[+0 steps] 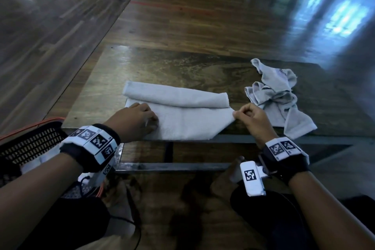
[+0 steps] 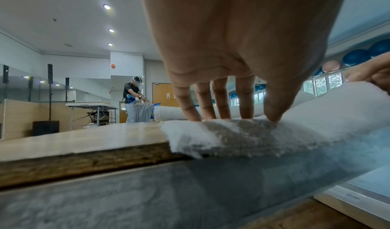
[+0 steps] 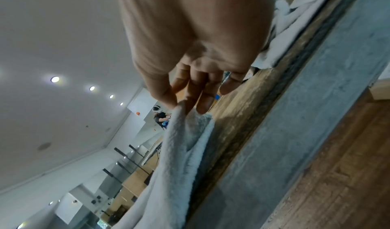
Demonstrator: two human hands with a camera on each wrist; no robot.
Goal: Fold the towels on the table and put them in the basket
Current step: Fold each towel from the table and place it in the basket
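Note:
A white towel [image 1: 186, 122] lies at the near edge of the wooden table [image 1: 182, 67], its far half folded over into a long roll [image 1: 176, 95]. My left hand [image 1: 153, 122] is on the towel's left end. In the left wrist view its thumb and fingertips [image 2: 244, 114] pinch up a small ridge of the towel [image 2: 327, 116]. My right hand [image 1: 235, 114] pinches the towel's right corner between thumb and forefinger and lifts it slightly, as the right wrist view also shows [image 3: 179, 104]. A black mesh basket [image 1: 30, 128] with an orange rim stands low on my left.
A crumpled grey towel [image 1: 278, 95] lies on the right of the table, close behind my right hand. The far half of the tabletop is bare wood. A grey metal frame bar [image 1: 172, 166] runs under the near edge. Another person [image 2: 135, 99] works at a distant table.

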